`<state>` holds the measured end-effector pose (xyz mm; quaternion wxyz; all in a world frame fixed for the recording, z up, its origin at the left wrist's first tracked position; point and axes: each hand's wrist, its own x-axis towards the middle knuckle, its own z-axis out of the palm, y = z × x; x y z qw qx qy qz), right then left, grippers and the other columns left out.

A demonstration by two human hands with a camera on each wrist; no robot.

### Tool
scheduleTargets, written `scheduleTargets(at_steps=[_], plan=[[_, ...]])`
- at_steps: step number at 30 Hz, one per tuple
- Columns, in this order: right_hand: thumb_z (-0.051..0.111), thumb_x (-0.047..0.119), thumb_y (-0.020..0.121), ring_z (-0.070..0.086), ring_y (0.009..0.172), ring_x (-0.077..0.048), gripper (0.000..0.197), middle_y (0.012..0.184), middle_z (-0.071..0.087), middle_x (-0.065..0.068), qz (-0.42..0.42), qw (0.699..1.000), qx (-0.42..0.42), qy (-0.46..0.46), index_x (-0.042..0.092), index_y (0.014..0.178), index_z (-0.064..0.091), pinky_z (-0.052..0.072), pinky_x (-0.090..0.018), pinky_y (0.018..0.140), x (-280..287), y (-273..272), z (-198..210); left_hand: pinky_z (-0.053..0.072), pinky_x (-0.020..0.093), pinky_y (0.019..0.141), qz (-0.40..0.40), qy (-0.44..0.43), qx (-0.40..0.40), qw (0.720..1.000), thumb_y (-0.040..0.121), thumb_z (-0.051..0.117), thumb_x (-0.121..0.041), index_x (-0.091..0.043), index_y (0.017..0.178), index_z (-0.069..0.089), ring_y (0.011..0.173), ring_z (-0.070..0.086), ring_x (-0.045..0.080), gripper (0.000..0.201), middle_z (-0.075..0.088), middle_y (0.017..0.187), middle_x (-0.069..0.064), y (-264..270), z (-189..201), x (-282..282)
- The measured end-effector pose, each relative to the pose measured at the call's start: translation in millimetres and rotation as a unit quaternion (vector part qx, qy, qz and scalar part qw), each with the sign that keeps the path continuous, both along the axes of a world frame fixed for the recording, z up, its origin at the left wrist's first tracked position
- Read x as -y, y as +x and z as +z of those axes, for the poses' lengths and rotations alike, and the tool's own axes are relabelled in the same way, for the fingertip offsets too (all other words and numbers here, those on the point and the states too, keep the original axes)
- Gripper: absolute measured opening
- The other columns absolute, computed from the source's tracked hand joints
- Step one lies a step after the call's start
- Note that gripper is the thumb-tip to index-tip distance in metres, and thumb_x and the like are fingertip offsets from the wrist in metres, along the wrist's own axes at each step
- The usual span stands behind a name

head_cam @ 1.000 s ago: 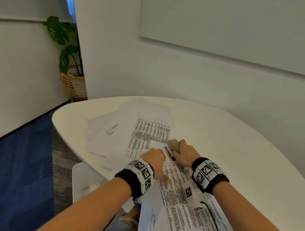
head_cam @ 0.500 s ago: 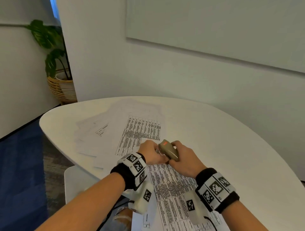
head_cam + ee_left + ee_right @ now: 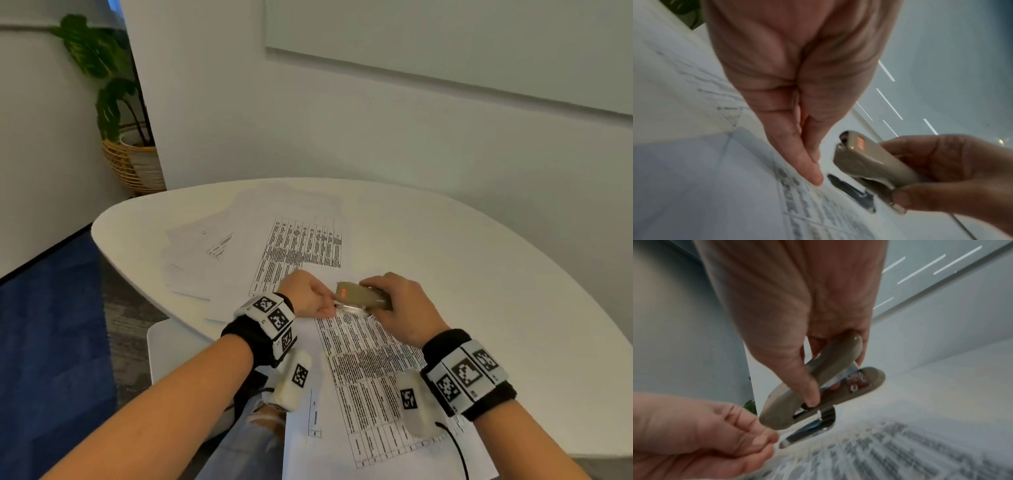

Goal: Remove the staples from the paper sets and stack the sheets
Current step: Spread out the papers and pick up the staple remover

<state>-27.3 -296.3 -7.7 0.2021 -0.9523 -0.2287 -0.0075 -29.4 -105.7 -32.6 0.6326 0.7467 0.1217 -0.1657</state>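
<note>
Beige stapler [image 3: 363, 296] sits gripped in the right hand [image 3: 399, 310], poised to pry, while the left hand [image 3: 306, 296] pinches the printed sheet [image 3: 363, 356] corner steady on the tabletop [image 3: 479, 274].

A leafy plant [image 3: 102, 78] stands in a wicker basket [image 3: 132, 168] beside the white wall [image 3: 342, 130].

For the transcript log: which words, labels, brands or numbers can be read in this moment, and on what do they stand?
None can be read.
Printed sheet under the hands: dense table text, too small and blurred.
Farther printed sheet: table text, too small.
Stapler in the right hand: orange-red label, blurred in every view.
Wristbands: black-and-white square marker patterns; tiny characters beside them too small to read.
</note>
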Motion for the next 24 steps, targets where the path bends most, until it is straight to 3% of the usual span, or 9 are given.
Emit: scheduleTargets(at_steps=[2, 5, 6, 10, 15, 18, 21, 24], plan=[[0.065, 0.005, 0.078, 0.056, 0.098, -0.023, 0.043, 0.106, 0.063, 0.000, -0.019, 0.997, 0.060, -0.034, 0.024, 0.116, 0.065, 0.046, -0.039, 0.084, 8, 4, 5, 0.056, 0.027, 0.055, 0.035, -0.013, -0.008, 0.999, 0.086, 0.052, 0.018, -0.002, 0.071, 0.060, 0.066, 0.062, 0.022, 0.026, 0.061, 0.072, 0.013, 0, 0, -5], [0.064, -0.003, 0.075, 0.055, 0.095, -0.026, 0.043, 0.103, 0.064, -0.002, -0.051, 0.993, 0.102, -0.026, 0.022, 0.110, 0.070, 0.045, -0.039, 0.081, 19, 9, 11, 0.060, 0.028, 0.071, 0.030, 0.030, 0.000, 0.999, 0.082, 0.066, 0.009, -0.002, 0.077, 0.067, 0.079, 0.071, 0.024, 0.012, 0.070, 0.086, 0.017, 0, -5, -12], [0.065, -0.004, 0.074, 0.056, 0.094, -0.026, 0.043, 0.101, 0.065, -0.002, -0.058, 0.993, 0.099, -0.011, 0.021, 0.108, 0.070, 0.045, -0.038, 0.081, 22, 10, 11, 0.060, 0.029, 0.072, 0.028, 0.026, 0.002, 0.999, 0.081, 0.067, 0.008, -0.002, 0.078, 0.068, 0.080, 0.071, 0.024, 0.010, 0.071, 0.089, 0.018, 0, -5, -14], [0.067, -0.003, 0.075, 0.058, 0.101, -0.022, 0.043, 0.111, 0.065, -0.006, -0.092, 0.995, 0.013, 0.032, 0.015, 0.114, 0.067, 0.037, -0.020, 0.081, 29, 10, 5, 0.059, 0.022, 0.066, 0.032, 0.004, 0.028, 0.999, 0.082, 0.067, 0.005, 0.002, 0.087, 0.068, 0.070, 0.072, 0.018, 0.006, 0.071, 0.085, 0.017, -4, -3, -21], [0.065, 0.004, 0.081, 0.055, 0.094, -0.018, 0.039, 0.115, 0.065, -0.009, -0.123, 0.991, -0.048, 0.002, 0.012, 0.119, 0.063, 0.038, -0.020, 0.083, 43, 7, -11, 0.057, 0.017, 0.065, 0.130, -0.042, 0.106, 0.985, 0.084, 0.065, 0.002, 0.000, 0.091, 0.068, 0.063, 0.070, 0.006, 0.008, 0.072, 0.075, 0.006, -20, 0, -71], [0.068, 0.012, 0.081, 0.059, 0.099, -0.022, 0.037, 0.115, 0.065, -0.009, -0.140, 0.987, -0.078, -0.033, 0.012, 0.118, 0.063, 0.039, -0.021, 0.083, 56, 9, -13, 0.055, 0.013, 0.063, 0.259, -0.103, 0.152, 0.948, 0.088, 0.061, -0.001, -0.004, 0.092, 0.067, 0.067, 0.071, 0.006, 0.007, 0.073, 0.071, 0.001, -39, -1, -114], [0.071, 0.015, 0.080, 0.058, 0.096, -0.022, 0.037, 0.113, 0.065, -0.010, -0.161, 0.982, -0.096, -0.033, 0.011, 0.116, 0.064, 0.041, -0.023, 0.083, 66, 8, -11, 0.056, 0.014, 0.067, 0.425, -0.139, 0.158, 0.881, 0.092, 0.059, -0.004, 0.003, 0.106, 0.063, 0.076, 0.070, 0.009, 0.017, 0.070, 0.089, 0.010, -60, -21, -155], [0.070, 0.014, 0.081, 0.054, 0.091, -0.020, 0.034, 0.112, 0.066, -0.011, -0.172, 0.980, -0.088, -0.039, 0.011, 0.114, 0.065, 0.039, -0.022, 0.082, 71, 8, -13, 0.055, 0.014, 0.067, 0.530, -0.151, 0.138, 0.823, 0.094, 0.056, -0.007, 0.007, 0.120, 0.058, 0.077, 0.067, 0.007, 0.029, 0.066, 0.111, 0.018, -74, -60, -180]])
